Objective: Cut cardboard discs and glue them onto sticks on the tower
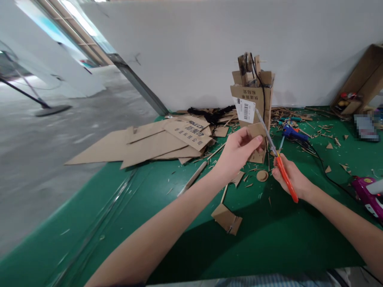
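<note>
My left hand (241, 147) pinches a small piece of brown cardboard (256, 130) between thumb and fingers. In my right hand (291, 177) is a pair of orange-handled scissors (285, 175), with the blades pointing up and left beside the cardboard's right edge. How far the blades are apart is hard to see. Just behind both hands stands an upright cardboard box (263, 95) with a white barcode label. On its top are a cardboard wheel (248, 62) between two supports and a black cord running down the front. A small round cardboard disc (262, 175) lies below my hands.
Flat cardboard sheets (161, 139) are piled at left. A blue glue gun (295, 133) lies to the right, a magenta tool (369, 193) at the right edge. Scraps cover the back of the green table (119, 223). A folded cardboard piece (227, 218) lies in front; an open box (359, 79) leans far right.
</note>
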### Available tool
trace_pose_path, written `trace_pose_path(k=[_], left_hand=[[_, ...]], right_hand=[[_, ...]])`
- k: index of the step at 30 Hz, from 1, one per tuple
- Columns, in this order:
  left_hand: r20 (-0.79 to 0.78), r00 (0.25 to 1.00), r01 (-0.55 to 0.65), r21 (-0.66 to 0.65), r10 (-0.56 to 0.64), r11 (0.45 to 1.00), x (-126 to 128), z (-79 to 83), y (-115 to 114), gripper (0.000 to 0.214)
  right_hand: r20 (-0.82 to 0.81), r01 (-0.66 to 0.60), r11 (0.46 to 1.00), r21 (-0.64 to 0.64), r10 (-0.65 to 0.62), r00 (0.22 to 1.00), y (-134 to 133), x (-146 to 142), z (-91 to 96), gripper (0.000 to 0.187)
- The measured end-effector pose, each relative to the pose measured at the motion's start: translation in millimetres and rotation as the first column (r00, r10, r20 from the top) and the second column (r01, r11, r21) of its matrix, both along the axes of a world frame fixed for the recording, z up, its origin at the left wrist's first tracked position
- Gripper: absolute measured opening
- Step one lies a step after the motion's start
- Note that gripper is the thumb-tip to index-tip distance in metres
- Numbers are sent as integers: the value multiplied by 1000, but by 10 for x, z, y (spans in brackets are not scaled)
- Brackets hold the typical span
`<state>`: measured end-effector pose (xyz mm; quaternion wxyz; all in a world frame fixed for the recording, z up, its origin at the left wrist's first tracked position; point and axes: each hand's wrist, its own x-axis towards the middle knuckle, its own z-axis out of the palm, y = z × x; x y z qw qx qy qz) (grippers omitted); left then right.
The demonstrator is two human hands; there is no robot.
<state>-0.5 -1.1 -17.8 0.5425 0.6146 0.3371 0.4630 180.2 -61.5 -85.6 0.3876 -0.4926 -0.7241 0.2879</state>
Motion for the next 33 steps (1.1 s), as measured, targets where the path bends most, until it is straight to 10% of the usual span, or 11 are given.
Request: trace_pose_path(k=[7, 33], left_hand=[[-136, 981, -120, 153, 141, 981, 35, 12, -22, 30], [-146, 989, 8, 124, 11, 992, -31, -13, 55, 39]], right_hand=[[21, 15, 1000, 5, -15, 1000, 7, -7, -52, 42], [65, 2, 1000, -16, -1, 998, 14, 61, -93, 33]])
